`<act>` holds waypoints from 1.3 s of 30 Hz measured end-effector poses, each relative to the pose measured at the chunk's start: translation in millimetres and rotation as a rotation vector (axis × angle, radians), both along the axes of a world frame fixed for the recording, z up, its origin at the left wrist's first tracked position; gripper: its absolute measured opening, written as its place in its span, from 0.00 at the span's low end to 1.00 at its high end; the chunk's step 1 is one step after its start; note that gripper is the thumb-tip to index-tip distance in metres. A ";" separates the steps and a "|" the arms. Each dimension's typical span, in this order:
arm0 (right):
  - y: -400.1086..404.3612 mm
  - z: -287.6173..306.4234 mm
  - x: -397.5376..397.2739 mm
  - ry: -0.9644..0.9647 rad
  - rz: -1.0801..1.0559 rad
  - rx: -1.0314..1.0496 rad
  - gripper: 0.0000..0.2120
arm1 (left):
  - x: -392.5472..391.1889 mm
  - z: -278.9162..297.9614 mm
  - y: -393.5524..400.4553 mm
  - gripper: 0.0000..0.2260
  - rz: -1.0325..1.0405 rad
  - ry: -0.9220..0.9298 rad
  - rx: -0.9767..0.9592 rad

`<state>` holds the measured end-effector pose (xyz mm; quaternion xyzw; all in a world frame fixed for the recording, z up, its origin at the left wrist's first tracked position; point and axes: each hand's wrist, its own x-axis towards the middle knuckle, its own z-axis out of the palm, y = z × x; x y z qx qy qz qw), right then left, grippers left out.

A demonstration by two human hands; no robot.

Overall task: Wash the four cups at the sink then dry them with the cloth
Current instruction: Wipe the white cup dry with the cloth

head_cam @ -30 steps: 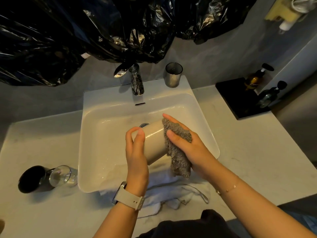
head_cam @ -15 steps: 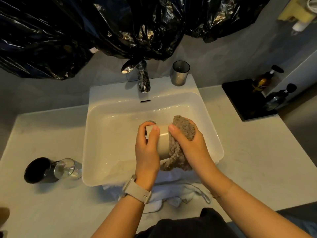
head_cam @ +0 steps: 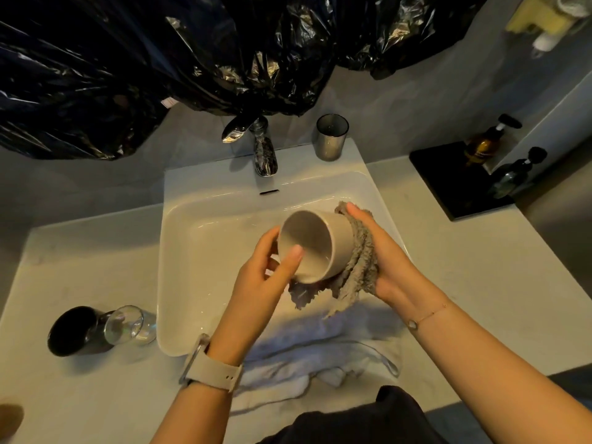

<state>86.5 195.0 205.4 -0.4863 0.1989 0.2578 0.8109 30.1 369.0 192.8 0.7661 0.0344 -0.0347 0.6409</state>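
I am drying the white cup (head_cam: 315, 248), holding it tipped on its side above the sink (head_cam: 192, 251) with its open mouth turned toward me and to the left. My left hand (head_cam: 262, 280) grips it at the rim, thumb hooked over the edge into the mouth and fingers curled behind the wall. My right hand (head_cam: 382, 251) cups the grey cloth (head_cam: 360, 267) against the base and far side of the cup, fingers wrapped round it so the cloth is pressed between palm and cup; loose folds of it hang below.

The outside looks to be what is getting wiped now. I judge the inside comes next: that calls for pushing a wad of the cloth into the mouth and turning the cup with my left hand, keeping a firm hold since a wet glazed wall may slip.

The other cups wait: a black cup (head_cam: 75, 330) and a clear glass (head_cam: 128, 325) lie touching on the counter (head_cam: 80, 261) left of the sink, and a metal cup (head_cam: 331, 136) stands upright just right of the tap (head_cam: 261, 149). A white towel (head_cam: 320, 357) lies over the front edge of the sink.
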 end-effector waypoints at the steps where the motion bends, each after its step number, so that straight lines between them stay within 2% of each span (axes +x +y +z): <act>1: 3.3 0.7 2.9 0.050 -0.008 0.024 0.15 | 0.9 -2.9 6.7 0.20 -0.040 -0.012 0.077; 3: 14.5 2.4 4.7 0.139 -0.034 0.050 0.16 | -1.1 -10.8 11.7 0.21 -0.063 -0.035 0.143; 6: 20.9 -10.1 1.9 0.150 -0.037 0.084 0.13 | 1.4 -15.9 3.3 0.17 0.057 -0.076 0.081; 9: 23.2 -8.6 -5.8 0.124 -0.056 0.138 0.23 | 7.5 -18.6 2.8 0.18 0.150 -0.086 -0.011; 11: 27.4 -9.8 -4.9 0.092 -0.016 0.136 0.24 | 7.7 -19.0 4.8 0.18 0.100 -0.067 -0.107; 14: 27.6 -16.7 -2.4 -0.026 -0.089 0.064 0.25 | 8.6 -14.5 4.1 0.12 0.049 -0.043 -0.251; 17: 27.2 -18.7 -5.0 -0.096 -0.183 -0.068 0.16 | 13.1 -11.3 3.8 0.13 0.121 0.013 -0.478; 19: 26.8 -19.0 -7.6 -0.162 -0.243 -0.156 0.22 | 16.8 -8.4 5.1 0.14 0.174 0.072 -0.617; 21: 28.4 -15.6 -12.0 -0.231 -0.266 -0.247 0.20 | 19.3 -8.1 6.8 0.16 0.184 0.075 -0.575; 25: 29.5 -11.7 -10.8 -0.319 -0.235 -0.362 0.20 | 15.5 -8.4 9.1 0.14 0.035 -0.044 -0.271; 27: 23.2 -11.0 2.2 -0.247 -0.180 -0.285 0.17 | 12.4 -5.8 9.7 0.11 -0.036 -0.090 -0.179; 30: 13.2 7.1 23.9 -0.103 0.020 -0.090 0.14 | 5.8 -4.6 4.2 0.10 -0.098 -0.095 -0.237; 33: 8.4 12.3 35.0 -0.124 0.138 -0.133 0.11 | -0.9 -9.1 -3.6 0.10 -0.075 -0.024 -0.366; 35: 10.5 10.7 30.3 -0.099 0.085 -0.102 0.13 | 1.1 -9.2 -5.1 0.11 -0.010 0.040 -0.439; 36: 13.6 6.3 23.1 -0.054 0.035 -0.033 0.19 | 3.8 -8.5 -4.2 0.12 0.024 0.060 -0.461; 38: 25.2 -0.8 3.5 0.021 -0.110 0.052 0.26 | 10.3 -6.6 0.6 0.15 0.075 0.073 -0.443; 39: 31.8 -6.3 -6.6 0.027 -0.216 0.054 0.27 | 13.7 -5.9 3.5 0.15 0.089 0.064 -0.402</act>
